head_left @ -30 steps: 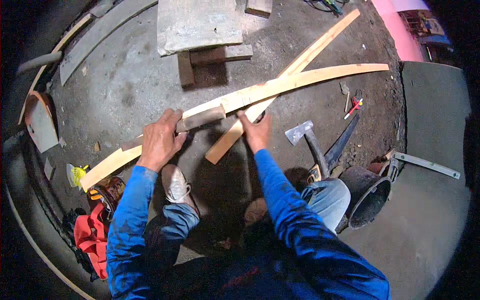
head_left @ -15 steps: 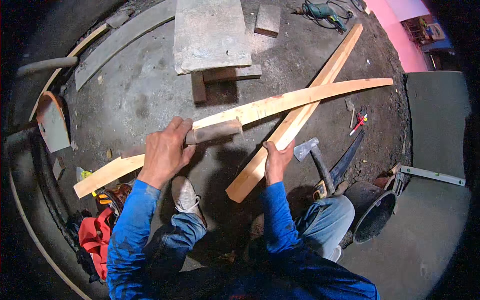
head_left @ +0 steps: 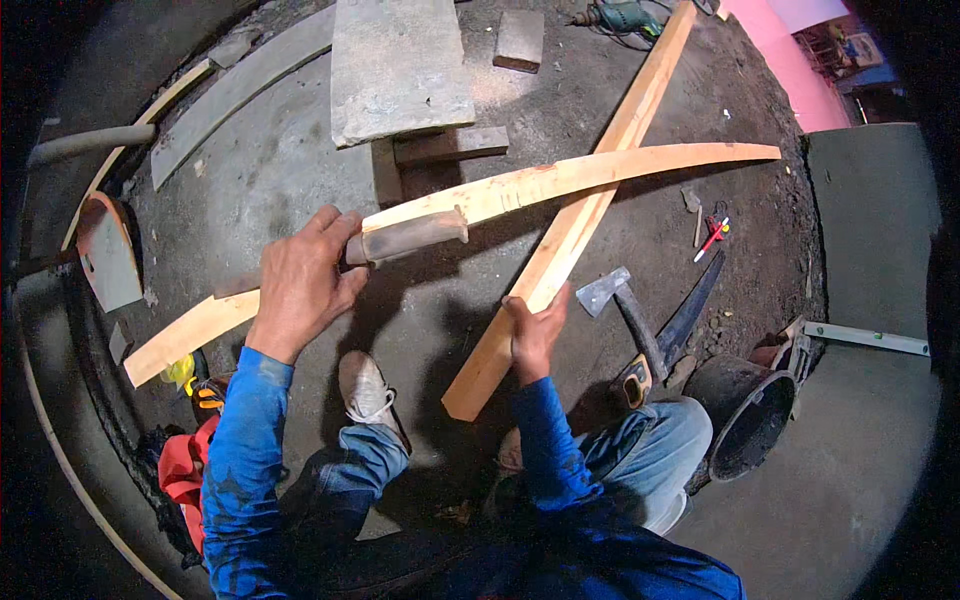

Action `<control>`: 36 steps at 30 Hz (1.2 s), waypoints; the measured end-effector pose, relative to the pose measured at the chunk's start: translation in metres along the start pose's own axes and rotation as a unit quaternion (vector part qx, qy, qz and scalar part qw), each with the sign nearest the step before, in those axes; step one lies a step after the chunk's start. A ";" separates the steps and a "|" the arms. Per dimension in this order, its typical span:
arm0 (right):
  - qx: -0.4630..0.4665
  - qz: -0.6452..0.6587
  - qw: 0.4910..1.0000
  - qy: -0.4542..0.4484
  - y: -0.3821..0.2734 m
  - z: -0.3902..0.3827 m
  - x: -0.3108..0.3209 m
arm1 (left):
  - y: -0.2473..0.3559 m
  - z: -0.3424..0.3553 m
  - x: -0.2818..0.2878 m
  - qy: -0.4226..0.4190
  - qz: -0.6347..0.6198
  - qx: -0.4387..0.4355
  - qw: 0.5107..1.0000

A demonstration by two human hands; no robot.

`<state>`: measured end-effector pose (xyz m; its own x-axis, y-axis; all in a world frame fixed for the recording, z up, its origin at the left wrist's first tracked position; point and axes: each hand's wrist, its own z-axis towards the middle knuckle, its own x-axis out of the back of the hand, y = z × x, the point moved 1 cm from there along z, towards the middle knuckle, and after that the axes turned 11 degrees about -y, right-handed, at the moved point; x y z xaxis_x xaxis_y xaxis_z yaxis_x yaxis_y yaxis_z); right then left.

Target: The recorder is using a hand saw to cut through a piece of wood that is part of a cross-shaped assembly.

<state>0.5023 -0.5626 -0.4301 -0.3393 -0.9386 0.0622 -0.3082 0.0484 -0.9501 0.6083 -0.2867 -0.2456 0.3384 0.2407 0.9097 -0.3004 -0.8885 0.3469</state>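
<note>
My left hand [head_left: 305,285] is closed round a pale wooden plank [head_left: 560,178], which tapers and seems to curve toward the right. The same hand grips a tool with a worn brown handle [head_left: 415,238], flared at its end and lying along the plank. A brownish strip beyond my hand may be its blade; most of it is hidden. My right hand [head_left: 535,330] grasps the near part of a second wooden plank [head_left: 575,235], thumb on top. That plank slants away to the far right and passes beneath the first.
An axe [head_left: 625,305] and a handsaw [head_left: 695,305] lie on the ground beside a black bucket [head_left: 745,410]. A red-and-white pen [head_left: 712,240] is farther off. Ahead stand a slab bench [head_left: 400,80], a brick [head_left: 519,40] and a green drill [head_left: 620,17]. Red cloth [head_left: 185,470] lies left.
Both hands and both planks have shifted slightly left in view, and the view itself has moved a little. My grips look the same.
</note>
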 end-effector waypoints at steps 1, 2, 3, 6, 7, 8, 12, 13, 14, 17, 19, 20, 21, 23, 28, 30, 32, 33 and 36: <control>0.024 -0.013 1.000 -0.005 0.002 -0.001 0.000 | 0.000 0.001 0.001 -0.006 0.002 0.007 1.000; 0.034 -0.025 0.999 -0.014 0.005 -0.003 -0.002 | 0.000 0.002 0.001 -0.005 0.002 0.005 1.000; 0.043 -0.038 0.998 -0.021 0.008 -0.005 -0.004 | 0.000 0.002 0.002 -0.004 0.002 0.003 1.000; 0.116 -0.020 0.992 -0.049 0.017 -0.010 -0.012 | -0.002 0.003 -0.002 -0.010 0.011 0.005 1.000; 0.145 -0.016 0.988 -0.054 0.019 -0.012 -0.012 | -0.004 0.003 -0.005 -0.007 0.005 0.003 1.000; 0.125 -0.031 0.990 -0.065 0.023 -0.013 -0.014 | -0.006 0.003 -0.008 -0.004 -0.002 0.001 1.000; 0.113 -0.085 0.986 -0.088 0.030 -0.014 -0.011 | -0.017 0.000 -0.029 -0.017 -0.022 -0.002 1.000; 0.139 -0.108 0.981 -0.087 0.031 -0.013 -0.010 | -0.021 -0.001 -0.037 -0.034 -0.024 0.008 0.999; 0.151 -0.136 0.974 -0.096 0.032 -0.012 -0.009 | -0.024 -0.001 -0.046 -0.037 -0.027 0.009 0.999; 0.086 -0.206 0.970 -0.096 0.036 -0.004 -0.004 | -0.031 -0.004 -0.078 -0.039 -0.037 0.008 0.998; 0.063 -0.233 0.964 -0.115 0.040 0.002 -0.002 | -0.035 -0.005 -0.101 -0.030 -0.047 0.006 0.998; 0.068 -0.237 0.963 -0.104 0.043 0.004 0.000 | -0.036 -0.004 -0.112 -0.046 -0.058 0.020 0.997; 0.037 -0.249 0.960 -0.119 0.046 0.006 0.001 | -0.038 -0.005 -0.121 -0.053 -0.060 0.031 0.996; 0.056 -0.285 0.952 -0.099 0.052 0.007 0.003 | -0.038 -0.006 -0.135 -0.058 -0.065 0.042 0.995; 0.090 -0.334 0.934 -0.088 0.066 -0.005 0.002 | -0.035 -0.013 -0.140 -0.040 -0.047 0.015 0.998; 0.109 -0.348 0.926 -0.095 0.065 -0.006 0.002 | -0.031 -0.017 -0.139 -0.079 -0.059 0.006 0.995; 0.107 -0.363 0.921 -0.091 0.059 0.001 0.004 | -0.027 -0.021 -0.139 -0.086 -0.055 -0.016 0.995; 0.086 -0.373 0.919 -0.090 0.055 0.009 0.006 | -0.025 -0.022 -0.139 -0.082 -0.058 -0.010 0.995; 0.066 -0.428 0.899 -0.071 0.037 0.041 0.019 | -0.022 -0.026 -0.142 -0.115 -0.083 0.013 0.990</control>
<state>0.5209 -0.5922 -0.4770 0.0916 -0.6470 0.7570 -0.2920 -0.7442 -0.6008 0.5439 -0.2917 -0.3765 0.5771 0.2919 0.7627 -0.2015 -0.8542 0.4793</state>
